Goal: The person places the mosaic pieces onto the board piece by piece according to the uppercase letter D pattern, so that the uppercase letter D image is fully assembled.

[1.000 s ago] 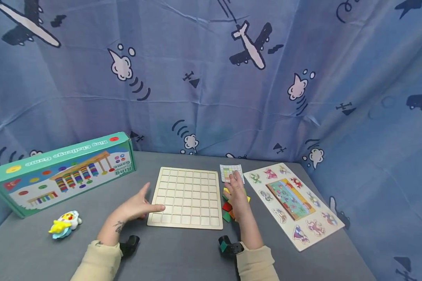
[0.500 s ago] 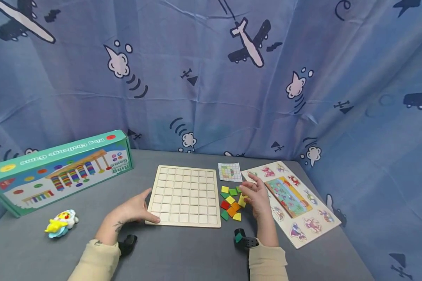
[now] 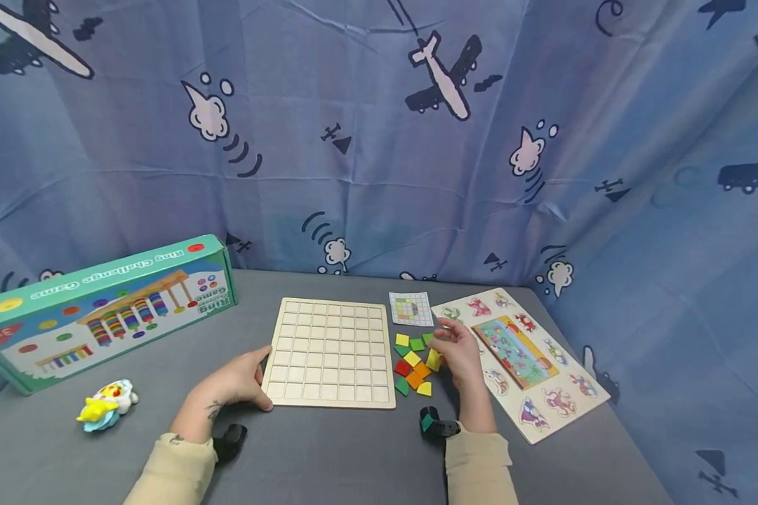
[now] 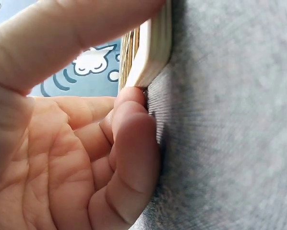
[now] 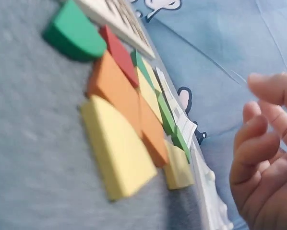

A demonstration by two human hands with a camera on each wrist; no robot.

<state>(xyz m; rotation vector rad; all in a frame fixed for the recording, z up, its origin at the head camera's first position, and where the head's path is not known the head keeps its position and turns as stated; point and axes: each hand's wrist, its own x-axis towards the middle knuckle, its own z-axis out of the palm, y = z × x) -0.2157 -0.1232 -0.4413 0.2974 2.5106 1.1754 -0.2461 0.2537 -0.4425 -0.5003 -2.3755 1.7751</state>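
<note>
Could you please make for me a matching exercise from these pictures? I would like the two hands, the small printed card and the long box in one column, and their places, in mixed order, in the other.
Things
1. left hand
2. right hand
3. printed card
4. long box

Places
A. beside the coloured tiles, on their right
B. behind the small toy, on the left of the table
C. touching the grid board, at its near left corner
D. just beyond the coloured tiles, lying flat

Right pairs: 1-C, 2-A, 3-D, 4-B
</note>
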